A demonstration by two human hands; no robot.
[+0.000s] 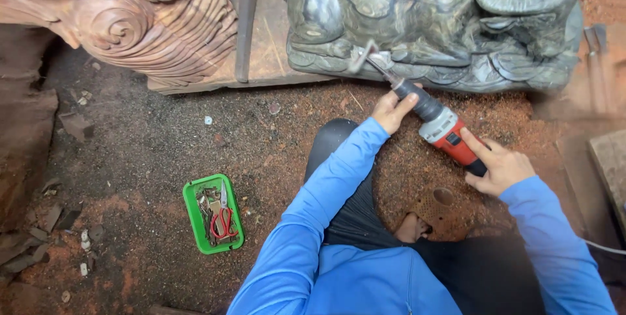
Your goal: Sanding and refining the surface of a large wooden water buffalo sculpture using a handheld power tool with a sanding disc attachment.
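**Rotary tool held on dark carving, both hands closed on it**

A red-and-grey rotary tool [443,127] is gripped at its black front collar by the left hand [393,110], fingers wrapped round it. The red rear body is clasped by the right hand [501,166], index finger laid along the housing. The blurred bit is set against the base of the dark carved sculpture [437,21]. On the sawdust-covered floor to the left, a green tray [193,209] is seen; red-handled scissors [223,220] and small metal bits are held in it. A reddish carved wood piece [156,21] stands at upper left.
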